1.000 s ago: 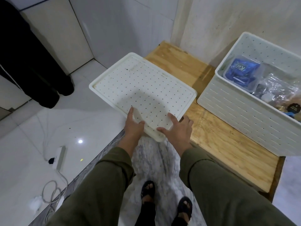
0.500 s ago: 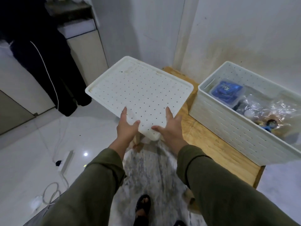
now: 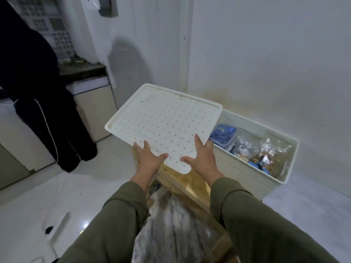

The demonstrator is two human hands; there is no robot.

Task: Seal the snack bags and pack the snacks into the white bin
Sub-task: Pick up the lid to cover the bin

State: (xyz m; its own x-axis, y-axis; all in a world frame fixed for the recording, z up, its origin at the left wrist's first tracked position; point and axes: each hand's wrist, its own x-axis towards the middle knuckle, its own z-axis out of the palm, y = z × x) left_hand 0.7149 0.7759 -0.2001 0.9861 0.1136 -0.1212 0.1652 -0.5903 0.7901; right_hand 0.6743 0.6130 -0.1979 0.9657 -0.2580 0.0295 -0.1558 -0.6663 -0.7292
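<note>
A white perforated lid (image 3: 163,122) is held up in the air, tilted, its far right corner over the left end of the white bin (image 3: 245,168). My left hand (image 3: 150,158) grips the lid's near edge, thumb on top. My right hand (image 3: 203,156) grips the same edge further right, also with the thumb on top. The bin stands on a wooden table (image 3: 190,185) and holds a blue snack bag (image 3: 224,132) and clear snack bags (image 3: 266,150). The fingers under the lid are hidden.
A person in dark clothes (image 3: 38,103) stands at the left by a counter (image 3: 89,86). A white power strip (image 3: 57,226) with a cable lies on the shiny floor. A grey mottled rug (image 3: 171,224) lies below my arms. White walls close off the right side.
Both hands have lifted the lid higher and carried it to the right, so it now overlaps the bin's left end. The view has tilted upward.
</note>
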